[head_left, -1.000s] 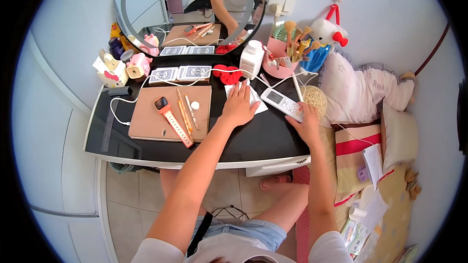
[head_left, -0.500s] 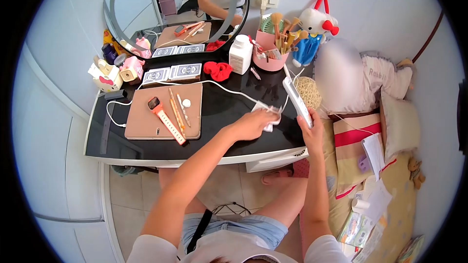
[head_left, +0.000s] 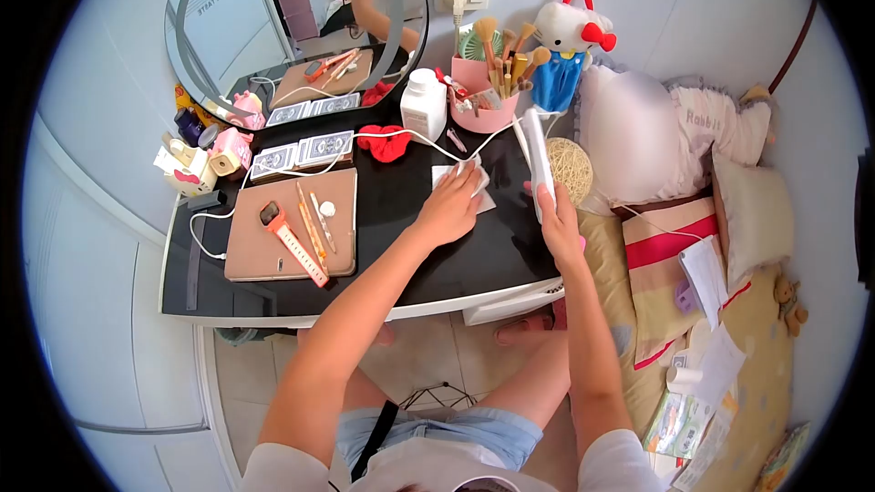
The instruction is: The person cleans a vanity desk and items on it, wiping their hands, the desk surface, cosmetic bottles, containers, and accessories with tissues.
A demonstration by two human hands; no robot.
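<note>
My left hand (head_left: 448, 208) presses a folded white tissue (head_left: 476, 180) onto the black desktop (head_left: 410, 264), its fingers bent over the cloth. A white cable (head_left: 415, 134) runs just behind it. My right hand (head_left: 558, 221) holds a white remote control (head_left: 538, 159) raised and tilted on edge at the desk's right side, beside a woven ball (head_left: 569, 171). Left of my left hand lies a brown notebook (head_left: 255, 251) with an orange watch (head_left: 296, 246) and pens on it.
A round mirror (head_left: 415, 55), card decks (head_left: 324, 148), a red scrunchie (head_left: 384, 144), a white bottle (head_left: 424, 107) and a pink brush holder (head_left: 483, 117) line the back. On the right are cushions (head_left: 752, 223), a hanging plush toy (head_left: 558, 80) and papers (head_left: 720, 364).
The remote has been lifted from the desk and turned upright in my right hand. My left hand and the tissue went right, then back left and away from me. The view has shifted.
</note>
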